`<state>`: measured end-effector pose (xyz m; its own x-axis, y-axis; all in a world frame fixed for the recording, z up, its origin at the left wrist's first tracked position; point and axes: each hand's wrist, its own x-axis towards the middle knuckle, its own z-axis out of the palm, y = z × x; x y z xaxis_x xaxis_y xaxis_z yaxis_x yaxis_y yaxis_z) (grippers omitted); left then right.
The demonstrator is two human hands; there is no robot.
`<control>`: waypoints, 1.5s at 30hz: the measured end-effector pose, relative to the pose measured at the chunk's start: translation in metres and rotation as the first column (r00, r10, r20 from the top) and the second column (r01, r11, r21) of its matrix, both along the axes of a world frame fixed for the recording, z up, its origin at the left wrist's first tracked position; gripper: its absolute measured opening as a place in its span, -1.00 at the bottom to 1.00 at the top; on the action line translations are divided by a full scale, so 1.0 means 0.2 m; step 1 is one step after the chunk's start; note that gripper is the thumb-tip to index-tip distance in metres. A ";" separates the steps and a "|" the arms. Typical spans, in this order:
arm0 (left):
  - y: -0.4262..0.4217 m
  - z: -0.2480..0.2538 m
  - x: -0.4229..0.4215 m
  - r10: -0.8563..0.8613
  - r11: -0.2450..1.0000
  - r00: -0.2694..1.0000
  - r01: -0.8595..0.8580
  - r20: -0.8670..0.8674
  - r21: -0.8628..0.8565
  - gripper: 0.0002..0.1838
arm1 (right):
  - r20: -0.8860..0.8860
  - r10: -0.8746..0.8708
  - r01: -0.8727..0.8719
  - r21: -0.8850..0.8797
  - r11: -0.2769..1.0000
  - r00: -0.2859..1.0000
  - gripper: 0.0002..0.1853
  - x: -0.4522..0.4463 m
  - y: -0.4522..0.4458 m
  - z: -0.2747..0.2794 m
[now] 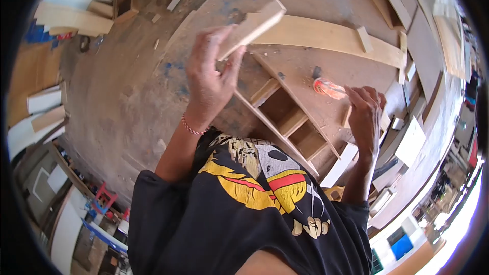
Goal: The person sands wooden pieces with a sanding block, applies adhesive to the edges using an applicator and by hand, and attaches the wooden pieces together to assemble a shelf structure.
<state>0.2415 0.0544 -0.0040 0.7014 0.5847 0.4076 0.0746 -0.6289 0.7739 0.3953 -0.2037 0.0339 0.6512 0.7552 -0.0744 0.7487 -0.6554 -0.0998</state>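
Observation:
A short pale wooden block (257, 26) is gripped between the thumb and fingers of my left hand (211, 74), raised over the work surface and tilted up to the right. My right hand (365, 106) has curled fingers, with an orange-and-white object (328, 88) at the fingertips; its kind is blurred and I cannot make it out. Between my hands lies a narrow wooden frame (282, 103) with crosspieces dividing it into compartments. Beyond it is a long curved wooden board (316, 33), with a small wood piece (363, 39) resting across it.
The brown work surface (127, 81) is dusty, with blue stains. Stacked boards (76, 12) stand at the far left. A white panel (410, 141) and several offcuts crowd the right side. A white strip (340, 165) lies beside the frame's near end.

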 end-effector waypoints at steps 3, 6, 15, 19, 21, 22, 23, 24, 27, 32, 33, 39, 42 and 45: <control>0.12 -0.11 -0.13 0.167 0.984 0.986 -0.164 0.030 -0.074 -0.71 | 0.008 -0.024 0.024 0.010 1.000 1.000 -0.84 0.01 0.03 -0.02; 0.16 -0.18 -0.23 0.228 0.973 0.974 -0.228 -0.004 0.029 -0.69 | -0.013 -0.029 0.029 0.021 0.999 0.999 -0.83 0.01 0.05 -0.04; 0.14 -0.38 -0.34 0.284 0.958 0.959 -0.284 0.005 -0.033 -0.66 | -0.503 0.157 0.032 0.347 0.937 0.850 -0.77 -0.08 0.57 0.06; 0.15 -0.43 -0.38 0.329 0.944 0.944 -0.329 -0.004 -0.007 -0.62 | -0.949 0.267 0.111 0.287 0.951 0.167 -0.61 -0.21 0.88 -0.10; 0.15 -0.44 -0.40 0.329 0.944 0.944 -0.330 -0.024 -0.020 -0.61 | -0.974 0.224 0.138 0.226 0.964 0.031 -0.55 -0.29 0.92 -0.21; 0.15 -0.44 -0.41 0.319 0.947 0.947 -0.320 -0.040 -0.026 -0.60 | -0.986 0.154 0.156 0.163 0.974 0.066 -0.48 -0.32 0.93 -0.25; 0.14 -0.45 -0.42 0.322 0.945 0.946 -0.324 -0.050 -0.036 -0.60 | -0.992 0.082 0.179 0.099 0.979 0.100 -0.41 -0.33 0.94 -0.27; 0.14 -0.45 -0.42 0.306 0.951 0.951 -0.308 -0.035 -0.042 -0.60 | -0.993 0.072 0.178 0.088 0.980 0.096 -0.41 -0.33 0.93 -0.30; 0.15 -0.46 -0.42 0.301 0.952 0.953 -0.301 -0.004 -0.063 -0.52 | -0.943 0.085 0.084 0.117 0.990 0.320 -0.31 -0.32 0.91 -0.36; 0.15 -0.47 -0.42 0.312 0.947 0.950 -0.311 0.003 -0.080 -0.43 | -0.868 -0.038 -0.037 -0.065 0.997 0.494 -0.27 -0.32 0.92 -0.36; 0.15 -0.47 -0.41 0.312 0.947 0.950 -0.310 0.010 -0.077 -0.43 | -0.869 -0.044 -0.033 -0.069 0.997 0.492 -0.27 -0.33 0.91 -0.37; 0.15 -0.48 -0.41 0.309 0.950 0.951 -0.307 0.028 -0.061 -0.43 | -0.887 -0.179 0.093 -0.154 0.984 0.425 -0.11 -0.35 0.92 -0.40; 0.15 -0.47 -0.42 0.303 0.952 0.953 -0.303 -0.004 -0.052 -0.53 | -0.897 -0.146 0.044 -0.141 0.989 0.418 -0.12 -0.33 0.91 -0.40; 0.16 -0.46 -0.42 0.295 0.954 0.955 -0.297 -0.033 -0.050 -0.60 | -0.878 -0.111 0.051 -0.099 0.994 0.466 -0.13 -0.35 0.89 -0.41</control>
<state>0.1565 0.0860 -0.0970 0.5030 0.7881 0.3548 0.2709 -0.5335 0.8012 0.3263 -0.0248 -0.0488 0.2766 0.6779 -0.6812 0.2272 -0.7349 -0.6390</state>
